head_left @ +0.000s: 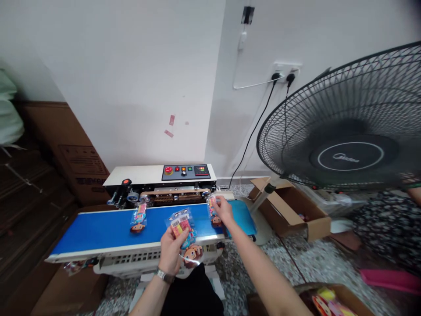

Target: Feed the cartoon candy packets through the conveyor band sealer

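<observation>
My left hand is closed around a few clear plastic packets with a barcode label and a brown cartoon head, held over the front of the blue conveyor belt. At the right end of the sealing machine, my right hand pinches the upper part of a similar packet, whose top edge lies by the sealing rollers. Another packet rests on the belt farther left, its top near the machine's left wheels.
A large fan stands on the right. Behind its pole is an open cardboard box; another box with colourful packets sits at bottom right. A person in patterned clothing is at far right. Cardboard leans at left.
</observation>
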The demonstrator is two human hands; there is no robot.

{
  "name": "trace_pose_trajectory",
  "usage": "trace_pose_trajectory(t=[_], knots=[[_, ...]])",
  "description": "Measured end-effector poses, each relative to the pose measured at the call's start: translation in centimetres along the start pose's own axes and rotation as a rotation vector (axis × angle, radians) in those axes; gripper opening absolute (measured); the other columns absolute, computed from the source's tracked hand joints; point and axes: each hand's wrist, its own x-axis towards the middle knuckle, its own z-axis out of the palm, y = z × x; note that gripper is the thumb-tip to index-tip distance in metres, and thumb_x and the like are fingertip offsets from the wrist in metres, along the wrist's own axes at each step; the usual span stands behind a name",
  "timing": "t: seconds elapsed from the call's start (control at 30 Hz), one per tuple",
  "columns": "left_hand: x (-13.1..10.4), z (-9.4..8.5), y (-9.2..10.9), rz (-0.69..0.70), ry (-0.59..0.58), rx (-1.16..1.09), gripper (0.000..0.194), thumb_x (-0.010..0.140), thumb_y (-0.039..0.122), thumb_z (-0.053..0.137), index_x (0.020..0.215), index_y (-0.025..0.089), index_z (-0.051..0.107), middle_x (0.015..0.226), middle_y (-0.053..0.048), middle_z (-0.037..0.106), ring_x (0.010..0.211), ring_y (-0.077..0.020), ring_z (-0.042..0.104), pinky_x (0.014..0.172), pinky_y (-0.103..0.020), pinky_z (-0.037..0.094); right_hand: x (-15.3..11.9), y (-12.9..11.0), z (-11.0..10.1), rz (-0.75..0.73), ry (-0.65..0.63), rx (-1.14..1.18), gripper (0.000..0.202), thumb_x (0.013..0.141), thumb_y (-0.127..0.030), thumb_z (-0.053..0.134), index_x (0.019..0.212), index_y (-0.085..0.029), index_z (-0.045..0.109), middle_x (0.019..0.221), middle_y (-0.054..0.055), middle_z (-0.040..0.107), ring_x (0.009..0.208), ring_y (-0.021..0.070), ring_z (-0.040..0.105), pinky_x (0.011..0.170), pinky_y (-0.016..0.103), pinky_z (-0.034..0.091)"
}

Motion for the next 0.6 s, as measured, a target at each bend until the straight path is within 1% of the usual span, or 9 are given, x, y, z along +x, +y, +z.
trace_pose_trajectory(t=[0.1, 0.17, 0.23, 0.27, 0.3, 0.37, 0.43, 0.5, 0.6], knots=[[0.0, 0.2, 0.3, 0.006, -0.015, -0.043, 0.037, 0.056, 0.026, 0.076, 0.088, 0.014, 0.064, 0.081, -0.007, 0.071, 0.071, -0.0190, 0.065, 0.069, -0.032, 0.050, -1.2, -1.7, 0.6, -0.101, -0.031, 0.057, 0.033, 0.072, -0.027, 0.057, 0.104, -0.019, 0.057, 0.087, 0.005, 0.067, 0.079, 0.0189, 0.060, 0.074, 0.029, 0.043], [0.0, 0.3, 0.5, 0.019, -0.026, -0.057, 0.036, 0.056, 0.027, 0.076, 0.088, 0.014, 0.064, 0.082, -0.008, 0.071, 0.072, -0.0195, 0.065, 0.070, -0.033, 0.050, -3.0, -2.8, 0.6, -0.192, -0.147, 0.219, 0.032, 0.077, -0.035, 0.053, 0.105, -0.019, 0.056, 0.095, 0.006, 0.065, 0.081, 0.0175, 0.060, 0.074, 0.029, 0.045], [0.1, 0.4, 0.5, 0.036, -0.034, -0.053, 0.036, 0.057, 0.027, 0.075, 0.089, 0.014, 0.064, 0.082, -0.007, 0.071, 0.072, -0.0192, 0.065, 0.070, -0.032, 0.050, -5.2, -3.8, 0.4, -0.251, -0.324, 0.405, 0.032, 0.081, -0.041, 0.049, 0.102, -0.019, 0.057, 0.090, 0.004, 0.065, 0.077, 0.0158, 0.060, 0.068, 0.027, 0.047], [0.1, 0.5, 0.5, 0.048, -0.033, -0.048, 0.036, 0.057, 0.026, 0.075, 0.089, 0.014, 0.064, 0.082, -0.007, 0.071, 0.072, -0.0188, 0.065, 0.070, -0.031, 0.049, -6.3, -4.2, 0.3, -0.264, -0.391, 0.458, 0.032, 0.081, -0.042, 0.049, 0.100, -0.018, 0.058, 0.086, 0.003, 0.065, 0.074, 0.0150, 0.060, 0.066, 0.026, 0.047], [0.2, 0.6, 0.4, 0.059, -0.031, -0.043, 0.036, 0.058, 0.026, 0.075, 0.089, 0.014, 0.064, 0.082, -0.006, 0.071, 0.072, -0.0184, 0.065, 0.070, -0.031, 0.049, -7.3, -4.6, 0.2, -0.276, -0.419, 0.472, 0.030, 0.081, -0.042, 0.049, 0.096, -0.018, 0.059, 0.082, 0.002, 0.065, 0.071, 0.0145, 0.060, 0.064, 0.025, 0.047], [0.2, 0.9, 0.1, 0.076, -0.032, -0.042, 0.037, 0.058, 0.025, 0.075, 0.091, 0.014, 0.062, 0.084, -0.006, 0.071, 0.073, -0.0184, 0.065, 0.070, -0.031, 0.049, -8.8, -5.1, 0.0, -0.310, -0.370, 0.425, 0.027, 0.081, -0.041, 0.051, 0.090, -0.018, 0.062, 0.079, 0.002, 0.065, 0.071, 0.0147, 0.059, 0.065, 0.025, 0.046], [0.2, 1.1, -0.1, 0.081, -0.042, -0.053, 0.038, 0.059, 0.025, 0.074, 0.092, 0.014, 0.061, 0.087, -0.007, 0.071, 0.074, -0.0189, 0.065, 0.072, -0.033, 0.049, -9.4, -5.1, -0.1, -0.325, -0.260, 0.367, 0.027, 0.083, -0.039, 0.048, 0.088, -0.019, 0.063, 0.083, 0.003, 0.066, 0.076, 0.0161, 0.059, 0.070, 0.026, 0.046], [0.1, 1.3, -0.1, 0.082, -0.042, -0.055, 0.037, 0.059, 0.025, 0.074, 0.091, 0.014, 0.061, 0.088, -0.008, 0.071, 0.076, -0.0196, 0.065, 0.074, -0.034, 0.049, -8.9, -4.6, -0.3, -0.306, -0.152, 0.345, 0.029, 0.084, -0.040, 0.045, 0.091, -0.019, 0.063, 0.088, 0.004, 0.067, 0.081, 0.0175, 0.060, 0.073, 0.027, 0.045], [0.2, 0.9, -0.1, 0.085, 0.007, -0.029, 0.034, 0.059, 0.025, 0.074, 0.088, 0.013, 0.062, 0.085, -0.007, 0.071, 0.076, -0.0192, 0.065, 0.073, -0.032, 0.049, -6.6, -2.6, -1.1, -0.232, -0.011, 0.272, 0.033, 0.084, -0.042, 0.041, 0.087, -0.017, 0.063, 0.082, 0.005, 0.067, 0.075, 0.0182, 0.060, 0.068, 0.026, 0.045]])
